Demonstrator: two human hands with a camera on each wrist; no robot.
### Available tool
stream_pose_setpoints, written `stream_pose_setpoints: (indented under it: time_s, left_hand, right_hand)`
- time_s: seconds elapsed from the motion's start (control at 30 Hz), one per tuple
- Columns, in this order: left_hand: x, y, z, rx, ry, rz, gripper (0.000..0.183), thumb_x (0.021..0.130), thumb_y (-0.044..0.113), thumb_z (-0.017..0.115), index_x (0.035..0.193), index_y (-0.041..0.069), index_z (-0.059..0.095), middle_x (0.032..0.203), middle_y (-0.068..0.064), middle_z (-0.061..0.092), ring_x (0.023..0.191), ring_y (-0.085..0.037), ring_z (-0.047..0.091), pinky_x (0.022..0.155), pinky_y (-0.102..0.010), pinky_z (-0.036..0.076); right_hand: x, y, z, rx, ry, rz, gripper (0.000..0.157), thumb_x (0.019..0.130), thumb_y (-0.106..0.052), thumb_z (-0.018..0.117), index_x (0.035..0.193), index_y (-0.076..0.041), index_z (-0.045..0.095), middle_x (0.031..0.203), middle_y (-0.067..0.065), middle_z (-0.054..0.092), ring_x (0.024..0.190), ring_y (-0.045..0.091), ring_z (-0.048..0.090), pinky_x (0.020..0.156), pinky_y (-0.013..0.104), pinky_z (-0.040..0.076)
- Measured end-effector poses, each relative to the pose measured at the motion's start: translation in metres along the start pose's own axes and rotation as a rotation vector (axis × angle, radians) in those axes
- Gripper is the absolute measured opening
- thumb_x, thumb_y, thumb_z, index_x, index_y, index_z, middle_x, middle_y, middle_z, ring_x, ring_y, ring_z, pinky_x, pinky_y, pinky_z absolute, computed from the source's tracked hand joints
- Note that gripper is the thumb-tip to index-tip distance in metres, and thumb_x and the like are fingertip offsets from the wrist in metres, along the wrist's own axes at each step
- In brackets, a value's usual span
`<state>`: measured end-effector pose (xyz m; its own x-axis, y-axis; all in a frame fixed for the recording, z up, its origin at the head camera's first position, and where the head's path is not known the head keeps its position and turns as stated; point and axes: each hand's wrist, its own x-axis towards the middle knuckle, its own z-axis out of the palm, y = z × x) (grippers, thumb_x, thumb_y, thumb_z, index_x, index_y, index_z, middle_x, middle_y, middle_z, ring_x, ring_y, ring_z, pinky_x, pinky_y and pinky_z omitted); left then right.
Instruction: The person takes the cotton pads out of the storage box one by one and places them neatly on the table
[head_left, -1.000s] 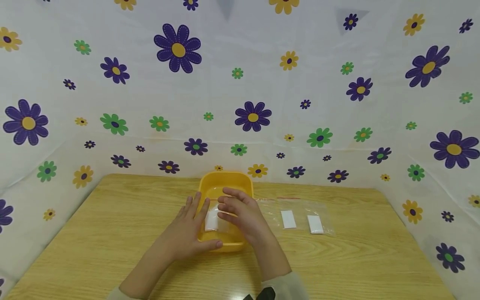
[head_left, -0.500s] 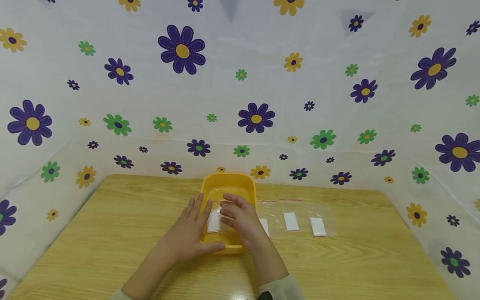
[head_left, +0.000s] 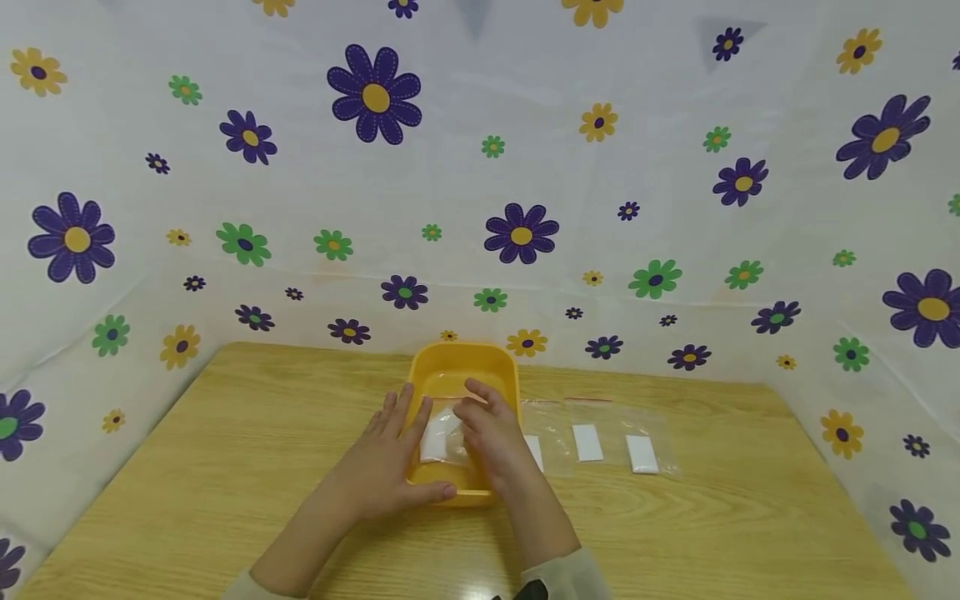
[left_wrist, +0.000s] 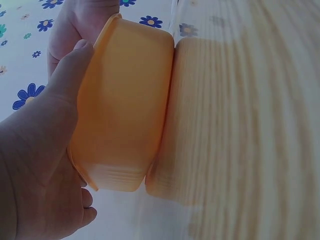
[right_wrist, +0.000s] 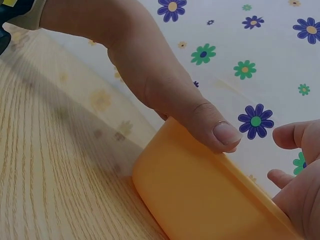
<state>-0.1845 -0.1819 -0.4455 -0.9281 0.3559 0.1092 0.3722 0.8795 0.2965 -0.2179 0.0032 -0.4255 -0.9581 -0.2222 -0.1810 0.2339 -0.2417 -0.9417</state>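
Bag (head_left: 438, 444) lies inside yellow tub (head_left: 463, 357), left of right hand (head_left: 491, 437), whose fingers bend beside it; grip cannot be confirmed. Left hand (head_left: 378, 479): fingers extended along tub's left rim.

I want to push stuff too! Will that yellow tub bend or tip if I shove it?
The yellow tub probably won't bend much: its walls stand evenly, with no dents showing. It likely won't tip easily, sitting low on a broad base. It may slide, because the table looks smooth and shiny.
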Motion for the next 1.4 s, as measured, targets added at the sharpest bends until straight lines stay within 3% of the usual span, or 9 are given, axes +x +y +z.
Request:
stream_pose_setpoints:
  time_s: [0.27,0.57,0.8,1.03,1.13,1.27,1.4]
  left_hand:
    - [0.0002,0.0013,-0.0001,0.004,-0.003,0.004,0.119,0.075,0.088,0.052,0.161,0.013,0.018,0.167,-0.018,-0.003,0.152,-0.044,0.004,0.120,-0.057,0.019]
    - [0.0011,0.0010,-0.0007,0.025,0.001,0.008,0.119,0.075,0.090,0.048,0.160,0.012,0.018,0.167,-0.020,-0.002,0.152,-0.044,0.003,0.120,-0.057,0.020]
    - [0.0018,0.0023,-0.0032,0.011,-0.006,0.005,0.117,0.076,0.088,0.050,0.160,0.012,0.019,0.167,-0.020,-0.002,0.152,-0.043,0.001,0.120,-0.057,0.019]
    - [0.0010,0.0030,-0.0039,0.006,-0.015,-0.001,0.117,0.076,0.087,0.052,0.160,0.013,0.019,0.167,-0.019,-0.003,0.152,-0.043,0.002,0.120,-0.057,0.019]
    - [0.0010,0.0032,-0.0040,0.002,-0.018,0.000,0.116,0.077,0.086,0.053,0.160,0.012,0.020,0.167,-0.020,-0.003,0.152,-0.044,0.002,0.120,-0.057,0.019]
    - [0.0010,0.0028,-0.0037,0.015,-0.014,0.008,0.117,0.076,0.087,0.052,0.160,0.012,0.019,0.166,-0.021,-0.002,0.152,-0.044,0.003,0.120,-0.057,0.020]
    - [0.0011,0.0023,-0.0032,0.019,-0.011,0.012,0.117,0.077,0.086,0.052,0.160,0.012,0.019,0.166,-0.021,-0.002,0.152,-0.044,0.003,0.120,-0.057,0.020]
  right_hand:
    - [0.0038,0.0007,0.0000,-0.007,0.034,0.026,0.061,0.094,-0.018,0.061,0.150,-0.009,0.039,0.142,0.018,0.051,0.138,0.033,0.038,0.118,0.064,0.018]
    - [0.0077,0.0001,-0.0008,-0.006,0.068,0.050,0.059,0.094,-0.019,0.062,0.149,-0.012,0.042,0.139,0.015,0.051,0.143,0.039,0.032,0.114,0.058,0.033]
    - [0.0077,-0.0016,-0.0005,0.022,0.053,0.049,0.056,0.095,-0.017,0.062,0.148,-0.012,0.044,0.124,0.012,0.053,0.116,0.029,0.050,0.100,0.041,0.048]
    - [0.0068,-0.0009,-0.0011,0.040,0.029,0.059,0.061,0.095,-0.018,0.061,0.151,-0.010,0.038,0.134,0.021,0.051,0.119,0.033,0.055,0.093,0.033,0.053]
    - [0.0064,-0.0007,-0.0012,0.039,0.023,0.067,0.064,0.095,-0.019,0.063,0.152,-0.010,0.037,0.128,0.017,0.053,0.113,0.029,0.056,0.086,0.029,0.053]
    - [0.0064,0.0010,-0.0011,0.016,0.012,0.072,0.066,0.095,-0.021,0.064,0.153,-0.007,0.035,0.123,0.013,0.056,0.110,0.027,0.056,0.085,0.030,0.053]
    - [0.0068,0.0033,0.0005,-0.038,-0.014,0.070,0.069,0.096,-0.022,0.064,0.153,-0.001,0.032,0.136,0.018,0.054,0.120,0.031,0.056,0.097,0.039,0.052]
